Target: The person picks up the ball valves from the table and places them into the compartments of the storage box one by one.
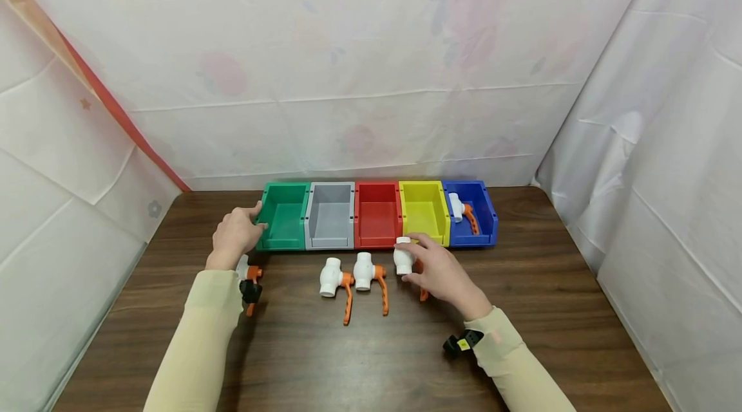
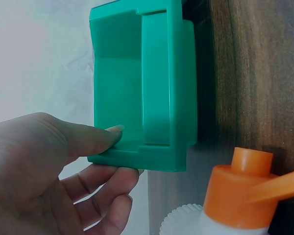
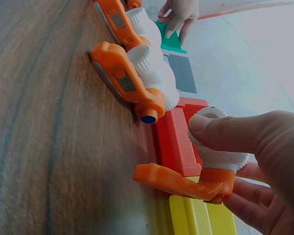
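My left hand (image 1: 234,235) grips the left side wall of the green bin (image 2: 157,78), thumb inside and the other fingers outside. My right hand (image 1: 437,267) holds a white ball valve (image 3: 220,156) with an orange lever, in front of the yellow bin (image 1: 424,241). In the right wrist view the thumb presses the white body near its ribbed end and the lever points away from the palm. Two similar ball valves lie on the table, one (image 1: 330,278) left of the other (image 1: 363,271). Another valve (image 1: 253,272) lies partly hidden behind the left wrist.
Between the green and yellow bins stand a grey bin (image 1: 329,241) and a red bin (image 1: 378,239). The blue bin (image 1: 491,222) at the right end contains a ball valve (image 1: 458,207). A white curtain (image 1: 359,77) hangs behind the wooden table (image 1: 348,367).
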`<state>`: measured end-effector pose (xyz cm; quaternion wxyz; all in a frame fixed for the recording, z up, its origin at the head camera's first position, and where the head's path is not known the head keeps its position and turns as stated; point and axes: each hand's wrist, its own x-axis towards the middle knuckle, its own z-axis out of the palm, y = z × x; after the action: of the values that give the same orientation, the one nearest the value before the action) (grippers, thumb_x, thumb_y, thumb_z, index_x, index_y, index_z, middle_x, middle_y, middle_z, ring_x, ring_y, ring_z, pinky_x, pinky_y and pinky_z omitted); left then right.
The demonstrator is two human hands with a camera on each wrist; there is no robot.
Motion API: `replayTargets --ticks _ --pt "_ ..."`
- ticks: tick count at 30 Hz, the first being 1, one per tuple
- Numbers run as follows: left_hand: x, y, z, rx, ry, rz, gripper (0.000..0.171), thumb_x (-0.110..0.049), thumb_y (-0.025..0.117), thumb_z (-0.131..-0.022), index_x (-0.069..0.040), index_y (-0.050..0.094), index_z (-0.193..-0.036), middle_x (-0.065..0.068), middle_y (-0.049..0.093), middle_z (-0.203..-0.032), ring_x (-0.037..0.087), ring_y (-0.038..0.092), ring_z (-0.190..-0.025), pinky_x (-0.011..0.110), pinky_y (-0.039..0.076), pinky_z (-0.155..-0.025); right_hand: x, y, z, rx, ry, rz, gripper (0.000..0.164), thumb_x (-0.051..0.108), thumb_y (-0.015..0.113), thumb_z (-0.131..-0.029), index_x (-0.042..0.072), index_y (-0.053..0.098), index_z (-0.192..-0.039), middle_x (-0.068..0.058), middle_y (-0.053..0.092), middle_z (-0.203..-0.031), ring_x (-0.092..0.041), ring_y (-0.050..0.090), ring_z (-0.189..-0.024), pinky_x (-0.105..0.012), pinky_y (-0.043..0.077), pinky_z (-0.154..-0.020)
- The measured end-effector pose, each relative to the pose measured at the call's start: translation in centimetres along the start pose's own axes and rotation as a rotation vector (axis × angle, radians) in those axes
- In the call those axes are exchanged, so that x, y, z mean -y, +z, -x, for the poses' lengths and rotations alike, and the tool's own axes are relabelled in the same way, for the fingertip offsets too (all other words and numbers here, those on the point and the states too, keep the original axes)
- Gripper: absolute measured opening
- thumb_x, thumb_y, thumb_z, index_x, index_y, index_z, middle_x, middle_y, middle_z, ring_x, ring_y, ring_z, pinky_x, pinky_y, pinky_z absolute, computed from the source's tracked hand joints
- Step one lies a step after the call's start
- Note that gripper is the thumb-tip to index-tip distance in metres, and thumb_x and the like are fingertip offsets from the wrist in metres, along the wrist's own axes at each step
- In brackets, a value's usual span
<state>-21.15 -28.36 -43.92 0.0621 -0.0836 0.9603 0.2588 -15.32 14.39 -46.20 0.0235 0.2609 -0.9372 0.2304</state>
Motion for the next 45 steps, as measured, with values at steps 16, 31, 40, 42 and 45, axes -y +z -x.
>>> replayTargets --ticks 16,31,40,42,45 --pt "0.1 0.0 0.1 -0.004 0.001 0.005 0.062 -0.024 0.059 -0.1 -0.016 0.032 -0.155 0.032 0.035 -0.15 0.03 0.045 -0.058 0.037 0.036 -0.051 -1.3 -1.6 -0.4 -0.082 0.008 0.01 0.063 0.021 0.09 -0.075 0.021 0.065 -0.133 -0.006 0.05 -0.143 -0.028 0.054 -0.121 -0.047 0.051 -0.094" --pt "0.2 0.0 0.2 -0.012 0.0 0.004 0.062 -0.024 0.059 -0.1 -0.016 0.033 -0.155 0.032 0.037 -0.149 0.03 0.044 -0.057 0.037 0.035 -0.05 -2.6 -2.6 -1.2 -0.191 -0.065 0.012 0.06 0.015 0.09 -0.075 0.018 0.066 -0.13 -0.009 0.049 -0.142 -0.031 0.053 -0.121 -0.047 0.051 -0.092" --pt "0.0 0.1 0.2 -0.018 -0.006 0.01 0.061 -0.025 0.059 -0.1 -0.016 0.033 -0.155 0.033 0.037 -0.148 0.03 0.044 -0.058 0.037 0.036 -0.051 -2.9 -3.3 -1.6 -0.219 -0.062 0.01 0.06 0.01 0.088 -0.076 0.017 0.065 -0.131 -0.01 0.046 -0.145 -0.031 0.049 -0.124 -0.048 0.05 -0.095" --pt "0.0 0.1 0.2 -0.018 -0.005 0.012 0.061 -0.025 0.059 -0.1 -0.015 0.033 -0.155 0.033 0.038 -0.148 0.031 0.045 -0.059 0.038 0.036 -0.051 -3.0 -3.4 -1.7 -0.218 -0.068 0.023 0.06 0.009 0.088 -0.076 0.017 0.065 -0.132 -0.01 0.046 -0.146 -0.03 0.049 -0.124 -0.047 0.05 -0.095" --pt "0.1 0.2 0.2 -0.017 -0.004 0.012 0.062 -0.025 0.059 -0.1 -0.016 0.033 -0.155 0.033 0.038 -0.148 0.031 0.047 -0.06 0.038 0.036 -0.052 -3.2 -3.4 -1.9 -0.223 -0.09 0.044 0.06 0.009 0.087 -0.077 0.018 0.065 -0.132 -0.009 0.045 -0.147 -0.029 0.05 -0.122 -0.046 0.05 -0.094"
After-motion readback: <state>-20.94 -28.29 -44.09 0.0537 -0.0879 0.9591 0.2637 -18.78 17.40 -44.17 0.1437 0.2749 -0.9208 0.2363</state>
